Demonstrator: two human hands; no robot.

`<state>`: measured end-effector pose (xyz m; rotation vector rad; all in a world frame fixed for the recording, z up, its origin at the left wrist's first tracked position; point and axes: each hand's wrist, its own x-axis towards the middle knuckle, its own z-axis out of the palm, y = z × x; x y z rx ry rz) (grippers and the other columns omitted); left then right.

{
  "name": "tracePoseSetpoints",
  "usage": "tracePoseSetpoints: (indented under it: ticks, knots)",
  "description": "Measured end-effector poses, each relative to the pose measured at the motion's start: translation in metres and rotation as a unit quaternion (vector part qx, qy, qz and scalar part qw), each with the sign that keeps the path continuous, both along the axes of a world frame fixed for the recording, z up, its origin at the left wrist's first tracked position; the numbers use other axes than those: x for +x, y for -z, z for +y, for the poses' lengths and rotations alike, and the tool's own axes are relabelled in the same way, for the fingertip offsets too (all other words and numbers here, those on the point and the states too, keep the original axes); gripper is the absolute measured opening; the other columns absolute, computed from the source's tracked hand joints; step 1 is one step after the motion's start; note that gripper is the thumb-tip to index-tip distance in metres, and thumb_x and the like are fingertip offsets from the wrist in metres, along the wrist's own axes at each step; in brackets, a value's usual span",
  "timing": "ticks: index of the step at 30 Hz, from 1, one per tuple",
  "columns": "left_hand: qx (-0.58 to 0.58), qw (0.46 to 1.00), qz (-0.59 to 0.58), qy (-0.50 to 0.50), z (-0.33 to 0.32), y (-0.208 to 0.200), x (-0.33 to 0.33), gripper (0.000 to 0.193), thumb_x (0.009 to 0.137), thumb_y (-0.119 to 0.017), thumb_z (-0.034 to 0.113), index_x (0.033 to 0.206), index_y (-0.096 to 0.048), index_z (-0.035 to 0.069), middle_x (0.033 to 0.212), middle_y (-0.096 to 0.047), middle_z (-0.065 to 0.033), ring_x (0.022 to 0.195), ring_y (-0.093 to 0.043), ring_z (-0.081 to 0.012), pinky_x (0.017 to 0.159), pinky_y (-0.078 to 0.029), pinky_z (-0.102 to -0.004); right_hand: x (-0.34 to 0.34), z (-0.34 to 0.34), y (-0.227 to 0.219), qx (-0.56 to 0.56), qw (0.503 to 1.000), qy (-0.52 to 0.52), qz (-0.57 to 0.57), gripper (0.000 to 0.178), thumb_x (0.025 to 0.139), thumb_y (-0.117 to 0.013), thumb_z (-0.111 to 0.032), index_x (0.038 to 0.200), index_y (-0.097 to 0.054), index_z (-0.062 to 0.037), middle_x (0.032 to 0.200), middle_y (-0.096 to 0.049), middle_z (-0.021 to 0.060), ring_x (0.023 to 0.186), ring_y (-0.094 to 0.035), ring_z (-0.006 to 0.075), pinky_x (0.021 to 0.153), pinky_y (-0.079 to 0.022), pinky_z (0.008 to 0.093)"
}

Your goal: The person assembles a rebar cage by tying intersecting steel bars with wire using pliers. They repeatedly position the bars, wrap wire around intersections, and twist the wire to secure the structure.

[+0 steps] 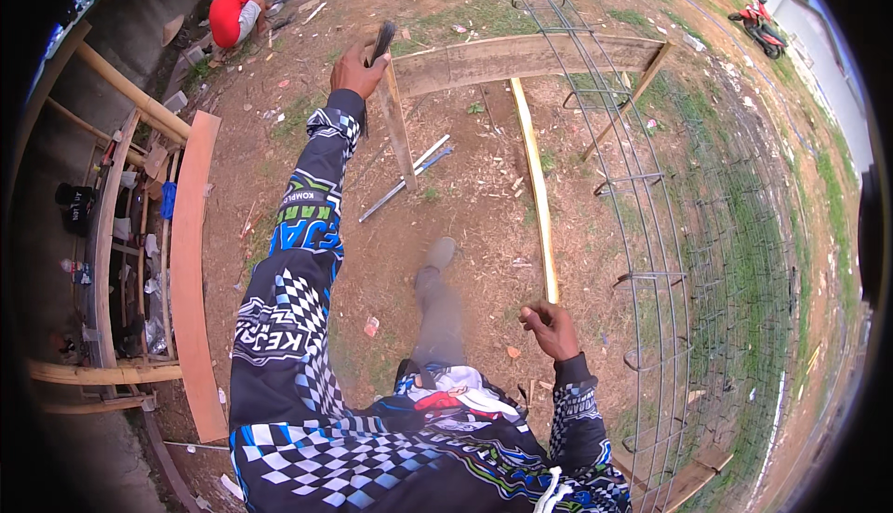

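My left hand [355, 73] reaches far forward, closed around a bundle of dark thin wires [382, 40] beside the top of an upright wooden post [398, 127]. The post holds the left end of a wooden board [521, 59]. My right hand [551, 331] hangs low at the right with curled fingers, near the close end of a pale wooden strip [534, 178]; whether anything is inside the fingers is hidden. To its right a long steel rebar cage [642, 178] with wire stirrups runs from near to far, crossing the board.
A blue and grey metal tool [405, 181] lies on the dirt. Wire mesh [735, 243] covers the ground at right. Left stands a bamboo frame [139, 94] with a long plank [195, 271]. A person in red [230, 15] squats far left; a red motorbike [758, 25] is parked far right.
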<state>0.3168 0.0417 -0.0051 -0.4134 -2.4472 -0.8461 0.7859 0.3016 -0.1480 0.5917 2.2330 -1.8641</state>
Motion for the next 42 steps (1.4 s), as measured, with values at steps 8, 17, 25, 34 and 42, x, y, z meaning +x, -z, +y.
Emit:
tracePoseSetpoints:
  ticks: [8,17,25,34,42]
  knots:
    - [-0.079,0.97,-0.079,0.218,0.009,0.012,-0.153,0.055,0.077,-0.071,0.04,0.123,-0.06,0.013,0.118,-0.063,-0.0158,0.11,-0.059,-0.0345,0.095,-0.046,-0.0426,-0.442,-0.03,-0.011,0.12,0.975,0.125,0.142,0.033,0.086,-0.065,-0.031,0.096,-0.068,-0.0002,0.081,-0.07,0.0146,0.075,-0.067,0.0234,0.07,-0.051,0.0355]
    - [-0.033,0.98,-0.044,0.193,0.009,0.018,-0.151,0.043,0.074,-0.073,0.022,0.114,-0.064,0.009,0.112,-0.065,-0.0119,0.103,-0.06,-0.0323,0.089,-0.049,-0.0406,-0.591,-0.046,0.013,0.322,0.932,0.117,0.117,0.025,0.085,-0.058,-0.023,0.097,-0.069,-0.0037,0.084,-0.067,0.0219,0.084,-0.065,0.0394,0.076,-0.051,0.0453]
    - [0.038,0.983,0.017,0.176,0.026,-0.003,-0.124,0.043,0.082,-0.069,0.025,0.118,-0.06,0.004,0.119,-0.061,-0.0154,0.112,-0.056,-0.034,0.1,-0.041,-0.0429,-0.548,-0.024,-0.098,-0.177,0.925,0.258,0.217,0.018,0.092,-0.055,-0.02,0.09,-0.057,-0.003,0.071,-0.054,0.0044,0.062,-0.055,0.0133,0.059,-0.051,0.0315]
    - [0.306,0.531,-0.512,0.602,0.16,-0.042,-0.027,0.04,0.098,-0.053,0.033,0.108,-0.064,-0.004,0.102,-0.068,-0.0166,0.096,-0.065,-0.023,0.084,-0.051,-0.0361,-0.361,0.018,-0.205,-0.265,0.86,0.291,0.324,0.014,0.095,-0.05,-0.019,0.09,-0.053,-0.006,0.074,-0.053,0.002,0.067,-0.055,0.0109,0.061,-0.05,0.03]
    - [-0.024,0.423,-0.57,0.704,0.243,-0.039,0.097,0.023,0.092,-0.063,0.022,0.093,-0.068,-0.001,0.066,-0.063,-0.0054,0.059,-0.059,-0.0122,0.057,-0.048,-0.0268,-0.117,0.041,-0.219,-0.3,0.799,0.426,0.301,0.02,0.099,-0.046,-0.021,0.099,-0.053,-0.0028,0.057,-0.039,-0.0034,0.04,-0.033,0.0058,0.037,-0.03,0.0225]
